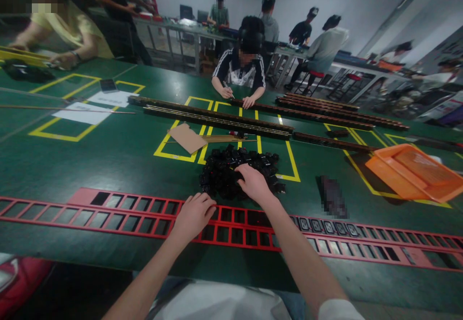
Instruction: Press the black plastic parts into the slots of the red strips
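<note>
Currently, right hand (249, 181), fingers curled, at pile of black parts (221, 171) on counter (119, 166); grasp not discernible. Left hand (195, 214), fingers loosely bent, over red slotted frame (231, 232), near side. Orange basket (408, 170) at right.

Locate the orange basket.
Head view, far right: the orange basket sits tilted on the green table, beyond the red slotted frames and right of the pile of black parts.

Workshop, shown by long taped workbenches (141, 175) and stools (316, 74).
</note>
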Demonstrator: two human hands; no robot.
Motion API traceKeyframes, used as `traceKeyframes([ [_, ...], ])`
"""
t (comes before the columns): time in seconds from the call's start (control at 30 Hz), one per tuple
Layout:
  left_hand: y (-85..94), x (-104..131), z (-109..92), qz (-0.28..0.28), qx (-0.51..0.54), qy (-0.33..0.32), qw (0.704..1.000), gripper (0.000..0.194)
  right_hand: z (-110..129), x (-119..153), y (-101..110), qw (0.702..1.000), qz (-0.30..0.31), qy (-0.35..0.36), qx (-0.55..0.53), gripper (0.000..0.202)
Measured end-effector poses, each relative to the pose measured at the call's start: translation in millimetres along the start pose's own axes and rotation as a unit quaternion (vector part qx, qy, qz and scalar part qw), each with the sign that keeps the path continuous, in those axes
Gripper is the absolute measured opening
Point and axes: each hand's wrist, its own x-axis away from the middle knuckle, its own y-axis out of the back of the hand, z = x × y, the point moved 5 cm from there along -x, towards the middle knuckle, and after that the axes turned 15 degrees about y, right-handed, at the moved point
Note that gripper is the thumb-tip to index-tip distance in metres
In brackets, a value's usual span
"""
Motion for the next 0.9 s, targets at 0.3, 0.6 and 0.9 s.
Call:
traceKeyframes([
  [0.3,7.2,4,1,-0.033,0.162,0.009,0.986,0.03,28,39,17,0.96,-0.162,0.045,-0.223,0.038],
  [0.6,3.2,0,-38,0.053,0.373,0.029,0.926,0.039,61,72,8,0.931,-0.2,0.036,-0.302,0.045],
  [0.9,-16.6,0,-32,0.071,0.41,0.062,0.907,0.04,65,97,5,0.915,-0.221,-0.014,-0.336,0.031],
])
